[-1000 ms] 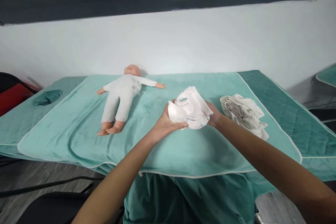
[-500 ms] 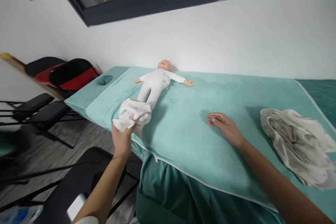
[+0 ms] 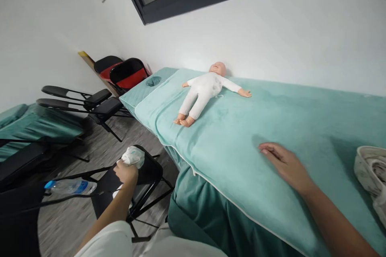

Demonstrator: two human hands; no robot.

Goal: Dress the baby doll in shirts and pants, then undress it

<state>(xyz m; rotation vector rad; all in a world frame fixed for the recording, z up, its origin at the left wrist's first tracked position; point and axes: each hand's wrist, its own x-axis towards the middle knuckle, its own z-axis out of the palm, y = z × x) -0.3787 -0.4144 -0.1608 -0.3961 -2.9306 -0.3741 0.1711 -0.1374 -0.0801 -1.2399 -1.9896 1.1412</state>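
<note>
The left arm reaches forward and down, away from the bed [image 3: 232, 136], with a white sleeve [image 3: 110, 241] around the upper part and the forearm bare. At its end the left hand [image 3: 126, 172] grips a bunched cloth [image 3: 133, 156] by its near side, fingers bent around it. The right arm comes in bare from the lower right corner, and the right hand [image 3: 283, 164] is held palm down over the bed, empty, its fingers loosely bent and the thumb close beside the index finger; whether it touches the cover cannot be told.

The cloth is white with small green marks, crumpled into a soft, rounded lump that rises above the knuckles. It is over the far part of a black folding chair [image 3: 152, 170] beside the bed; whether it rests on the seat is unclear. A clear bottle [image 3: 70, 186] with a blue cap and label lies on its side to the left of the hand. On the bed, a doll [image 3: 200, 88] in white lies on its back, arms spread, and pale fabric [image 3: 366, 168] sits at the right edge
</note>
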